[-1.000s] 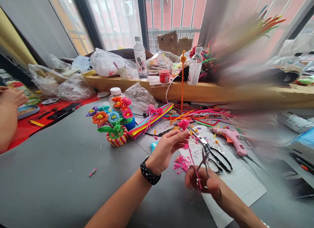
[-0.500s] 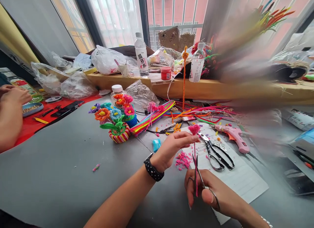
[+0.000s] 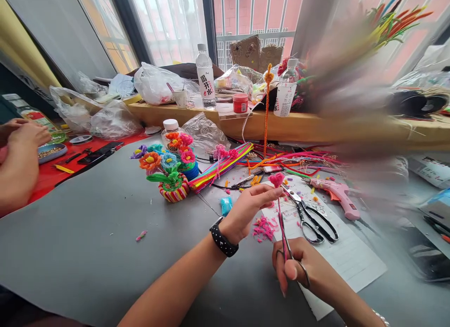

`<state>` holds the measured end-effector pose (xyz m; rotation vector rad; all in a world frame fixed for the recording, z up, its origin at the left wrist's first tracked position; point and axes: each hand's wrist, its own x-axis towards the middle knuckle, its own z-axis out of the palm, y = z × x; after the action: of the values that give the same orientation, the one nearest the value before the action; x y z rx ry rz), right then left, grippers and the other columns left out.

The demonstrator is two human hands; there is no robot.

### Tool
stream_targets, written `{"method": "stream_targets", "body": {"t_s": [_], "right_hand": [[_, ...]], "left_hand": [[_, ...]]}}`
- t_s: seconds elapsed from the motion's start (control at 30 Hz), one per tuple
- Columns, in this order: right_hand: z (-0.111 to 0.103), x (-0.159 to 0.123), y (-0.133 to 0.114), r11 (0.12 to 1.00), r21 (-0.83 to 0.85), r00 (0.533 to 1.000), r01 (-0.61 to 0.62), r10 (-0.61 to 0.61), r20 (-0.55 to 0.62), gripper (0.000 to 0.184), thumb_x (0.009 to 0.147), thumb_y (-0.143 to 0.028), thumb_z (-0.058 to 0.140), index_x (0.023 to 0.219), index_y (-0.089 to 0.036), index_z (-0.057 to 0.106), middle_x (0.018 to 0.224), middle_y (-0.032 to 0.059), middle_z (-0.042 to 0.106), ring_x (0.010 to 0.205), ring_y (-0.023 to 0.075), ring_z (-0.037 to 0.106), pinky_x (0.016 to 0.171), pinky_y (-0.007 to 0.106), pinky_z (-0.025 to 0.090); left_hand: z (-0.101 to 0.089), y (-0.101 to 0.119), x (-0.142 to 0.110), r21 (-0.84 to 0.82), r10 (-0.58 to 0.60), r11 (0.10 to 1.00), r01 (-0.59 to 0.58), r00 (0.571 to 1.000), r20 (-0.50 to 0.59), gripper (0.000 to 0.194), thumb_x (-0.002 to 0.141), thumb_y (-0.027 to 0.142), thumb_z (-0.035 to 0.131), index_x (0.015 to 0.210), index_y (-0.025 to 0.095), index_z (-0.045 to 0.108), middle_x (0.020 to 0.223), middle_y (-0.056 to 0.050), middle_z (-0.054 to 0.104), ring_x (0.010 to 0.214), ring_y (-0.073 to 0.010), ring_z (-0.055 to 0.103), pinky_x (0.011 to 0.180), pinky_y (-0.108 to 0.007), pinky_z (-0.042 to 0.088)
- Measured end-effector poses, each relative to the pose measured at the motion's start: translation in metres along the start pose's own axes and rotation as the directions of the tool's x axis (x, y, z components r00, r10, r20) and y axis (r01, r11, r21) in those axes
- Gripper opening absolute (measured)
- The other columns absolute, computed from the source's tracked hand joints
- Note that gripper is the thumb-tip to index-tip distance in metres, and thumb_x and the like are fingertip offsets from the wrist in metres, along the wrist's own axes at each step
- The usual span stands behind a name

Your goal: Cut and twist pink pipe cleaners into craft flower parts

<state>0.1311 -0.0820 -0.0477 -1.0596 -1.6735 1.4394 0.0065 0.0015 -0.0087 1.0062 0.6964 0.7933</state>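
My left hand, with a black watch on the wrist, pinches a pink pipe-cleaner flower just under its fuzzy head, holding it upright over the grey table. The thin pink stem hangs down from it. My right hand grips small scissors whose blades point up alongside the stem. A heap of pink trimmings lies under the flower.
Large black scissors and a pink glue gun lie on white paper. A small pot of pipe-cleaner flowers, coloured pipe-cleaner bundles, bottles and bags crowd the back. Another person's hands work at far left.
My right hand brought the small scissors up from a slant to stand along the stem. The flower went from tilted to upright and shifted slightly right.
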Motion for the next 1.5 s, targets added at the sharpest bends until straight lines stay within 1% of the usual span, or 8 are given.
{"method": "stream_targets", "body": {"t_s": [0.23, 0.4, 0.5, 0.67, 0.9, 1.17, 1.37, 1.5], "right_hand": [[0.001, 0.002, 0.003, 0.996, -0.036, 0.993, -0.076, 0.072, -0.093, 0.067, 0.068, -0.07, 0.038, 0.033, -0.015, 0.054, 0.041, -0.0005, 0.038, 0.044, 0.0102, 0.039, 0.046, 0.025, 0.028], [-0.003, 0.004, 0.005, 0.99, -0.107, 0.988, -0.091, 0.077, -0.13, 0.07, 0.071, -0.069, 0.032, 0.03, -0.016, 0.052, 0.036, -0.0009, 0.034, 0.041, 0.0104, 0.036, 0.045, 0.025, 0.025], [-0.011, 0.003, 0.002, 0.989, -0.134, 0.992, -0.061, 0.046, -0.115, 0.069, 0.07, -0.071, 0.032, 0.035, -0.015, 0.055, 0.041, -0.0007, 0.038, 0.043, 0.0103, 0.037, 0.045, 0.025, 0.027], [-0.022, 0.002, -0.005, 0.974, -0.225, 0.985, -0.005, -0.034, -0.171, 0.065, 0.063, -0.074, 0.036, 0.046, -0.015, 0.058, 0.057, 0.0025, 0.05, 0.056, 0.014, 0.046, 0.053, 0.026, 0.034], [-0.015, 0.002, -0.008, 0.975, -0.224, 0.995, 0.012, -0.033, -0.093, 0.064, 0.061, -0.075, 0.033, 0.063, -0.016, 0.057, 0.071, 0.002, 0.051, 0.063, 0.0148, 0.045, 0.053, 0.024, 0.034], [-0.016, -0.001, -0.005, 0.987, -0.154, 0.997, 0.037, -0.025, 0.08, 0.072, 0.064, -0.077, 0.021, 0.064, -0.015, 0.058, 0.065, 0.0025, 0.052, 0.059, 0.0147, 0.045, 0.054, 0.025, 0.033], [-0.014, -0.003, -0.009, 0.985, -0.171, 0.995, 0.02, -0.003, 0.097, 0.073, 0.063, -0.077, 0.02, 0.063, -0.015, 0.058, 0.061, 0.0014, 0.051, 0.056, 0.0139, 0.044, 0.051, 0.024, 0.031], [-0.013, -0.002, -0.007, 0.986, -0.165, 0.998, 0.001, 0.011, 0.069, 0.071, 0.064, -0.076, 0.024, 0.061, -0.015, 0.06, 0.061, 0.0021, 0.053, 0.057, 0.0144, 0.046, 0.052, 0.024, 0.032]], "left_hand": [[-0.001, -0.002, 0.002, -0.11, 0.046, 0.992, -0.055, 0.996, -0.078, 0.017, 0.064, 0.032, 0.065, 0.067, 0.016, 0.06, 0.081, -0.002, 0.058, 0.081, -0.0122, 0.047, 0.075, -0.025, 0.032], [-0.004, -0.003, 0.003, -0.115, 0.063, 0.991, -0.074, 0.993, -0.105, 0.015, 0.064, 0.031, 0.064, 0.065, 0.017, 0.059, 0.08, 0.0, 0.057, 0.083, -0.0119, 0.047, 0.074, -0.024, 0.031], [-0.005, -0.001, 0.003, -0.109, 0.059, 0.992, -0.069, 0.994, -0.089, 0.015, 0.065, 0.031, 0.064, 0.064, 0.016, 0.06, 0.081, -0.001, 0.058, 0.083, -0.0122, 0.046, 0.074, -0.023, 0.031], [-0.003, 0.0, 0.001, -0.098, 0.042, 0.994, -0.047, 0.998, -0.056, 0.014, 0.066, 0.03, 0.062, 0.064, 0.017, 0.06, 0.079, -0.001, 0.057, 0.078, -0.0114, 0.046, 0.074, -0.025, 0.031], [-0.002, -0.003, 0.001, -0.037, 0.006, 0.999, -0.006, 1.0, -0.006, 0.013, 0.064, 0.03, 0.064, 0.066, 0.018, 0.061, 0.075, 0.001, 0.056, 0.076, -0.0113, 0.046, 0.075, -0.026, 0.031], [0.001, -0.003, 0.001, 0.013, -0.005, 1.0, 0.004, 0.998, 0.059, 0.016, 0.064, 0.032, 0.064, 0.066, 0.017, 0.064, 0.076, -0.001, 0.059, 0.08, -0.0134, 0.048, 0.079, -0.028, 0.032], [0.001, -0.002, 0.0, 0.052, -0.02, 0.999, 0.016, 0.997, 0.075, 0.017, 0.066, 0.035, 0.063, 0.068, 0.018, 0.065, 0.08, -0.003, 0.059, 0.083, -0.0145, 0.048, 0.078, -0.026, 0.033], [0.001, -0.002, 0.001, 0.049, -0.017, 0.999, 0.014, 0.998, 0.065, 0.018, 0.064, 0.036, 0.063, 0.067, 0.018, 0.065, 0.081, -0.003, 0.059, 0.083, -0.0151, 0.048, 0.078, -0.027, 0.033]]}}
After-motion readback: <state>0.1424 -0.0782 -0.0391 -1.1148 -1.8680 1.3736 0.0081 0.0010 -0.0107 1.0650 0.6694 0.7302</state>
